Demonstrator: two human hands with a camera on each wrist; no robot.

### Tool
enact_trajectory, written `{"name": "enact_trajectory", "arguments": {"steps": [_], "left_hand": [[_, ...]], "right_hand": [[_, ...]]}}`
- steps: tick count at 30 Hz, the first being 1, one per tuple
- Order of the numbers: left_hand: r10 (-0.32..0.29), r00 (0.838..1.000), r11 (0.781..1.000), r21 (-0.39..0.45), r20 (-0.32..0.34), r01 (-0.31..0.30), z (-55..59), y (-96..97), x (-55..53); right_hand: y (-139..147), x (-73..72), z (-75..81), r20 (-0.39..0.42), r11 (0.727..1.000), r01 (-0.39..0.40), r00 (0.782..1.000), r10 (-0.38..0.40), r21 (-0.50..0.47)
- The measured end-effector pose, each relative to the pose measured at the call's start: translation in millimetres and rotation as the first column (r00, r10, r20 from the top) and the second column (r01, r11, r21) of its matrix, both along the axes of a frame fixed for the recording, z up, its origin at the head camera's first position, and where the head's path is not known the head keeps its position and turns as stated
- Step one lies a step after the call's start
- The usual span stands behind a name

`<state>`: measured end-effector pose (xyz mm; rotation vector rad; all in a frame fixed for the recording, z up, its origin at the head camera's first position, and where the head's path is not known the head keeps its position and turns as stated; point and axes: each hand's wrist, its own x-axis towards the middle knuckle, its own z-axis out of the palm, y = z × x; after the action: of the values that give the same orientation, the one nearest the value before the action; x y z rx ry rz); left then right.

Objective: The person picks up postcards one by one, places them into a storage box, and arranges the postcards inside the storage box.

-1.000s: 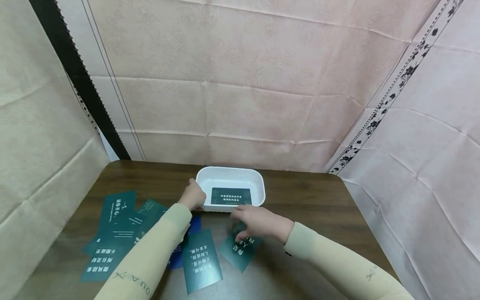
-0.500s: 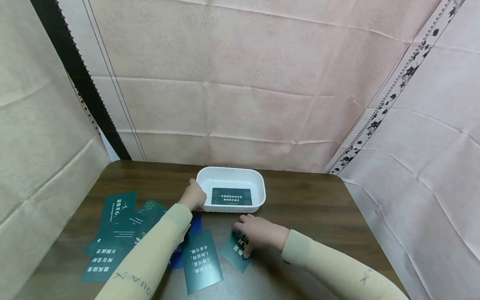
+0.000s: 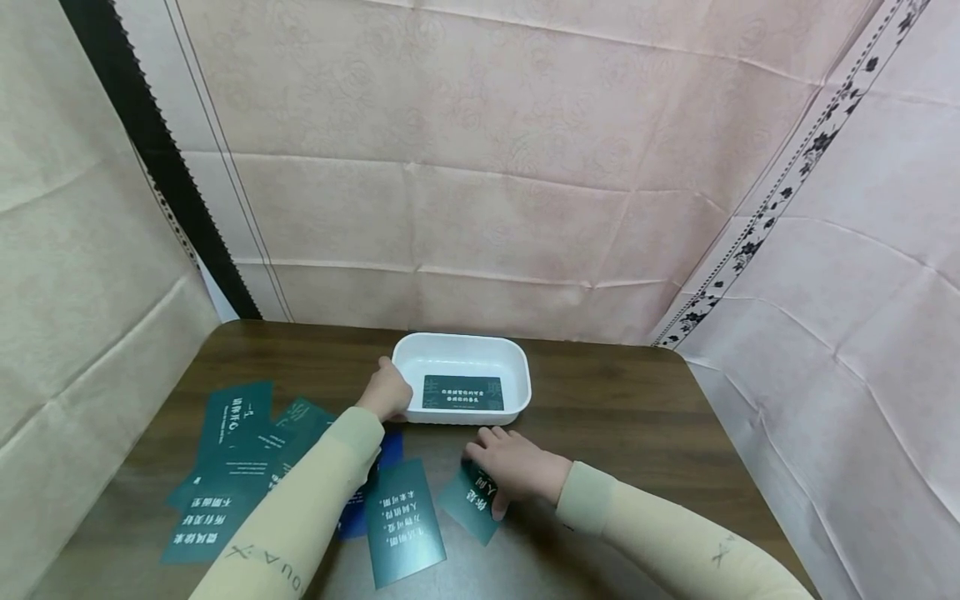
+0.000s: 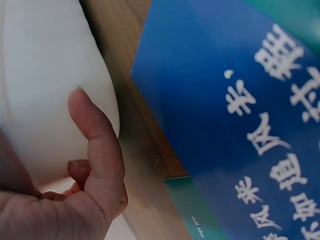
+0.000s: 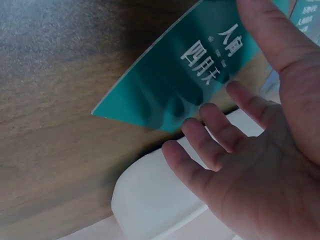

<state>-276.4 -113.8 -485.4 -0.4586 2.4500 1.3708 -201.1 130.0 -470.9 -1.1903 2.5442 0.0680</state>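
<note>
Holding the white tray (image 3: 480,360) by its left end, my left grip (image 3: 385,392) is narrow, with the thumb along the outer wall and the other fingers bent, partly hidden. Inside the tray, a dark green card (image 3: 462,394) lies on the bottom, toward the near side. The tray stands near the far edge of the wooden surface (image 3: 622,400).

Just on this side of the tray, my right grip (image 3: 517,462) is wide over a teal card (image 3: 471,507), palm above it. My thumb reaches over one long side and my fingertips are along the opposite one; whether they press on the card I cannot tell. White characters show on its face, and one corner points toward me.

To the left of that card, apart from it, lies a glossy green card (image 3: 405,525) with several lines of white text. It overlaps a blue card (image 4: 200,100), which is partly covered by my left sleeve (image 3: 292,508) as seen from above. Farther left, several green cards lie overlapping in a loose spread (image 3: 232,471). Beyond the surface hangs a pale pink cloth (image 3: 517,167) with fold creases.
</note>
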Motion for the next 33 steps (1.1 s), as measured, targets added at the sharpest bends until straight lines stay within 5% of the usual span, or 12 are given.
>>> {"name": "enact_trajectory", "arguments": {"steps": [14,33], "left_hand": [[-0.014,1.000,1.000,-0.018,-0.001,0.014,1.2,0.5,2.0],[-0.032,0.999,0.999,-0.020,-0.020,0.032,3.1,-0.5,3.6]], "right_hand": [[-15.0,1.4,-6.6,-0.184,0.992,-0.047,0.981,0.068,0.116],[-12.2,-0.4,-8.4,-0.218,0.995,-0.048,0.974,0.067,0.092]]}}
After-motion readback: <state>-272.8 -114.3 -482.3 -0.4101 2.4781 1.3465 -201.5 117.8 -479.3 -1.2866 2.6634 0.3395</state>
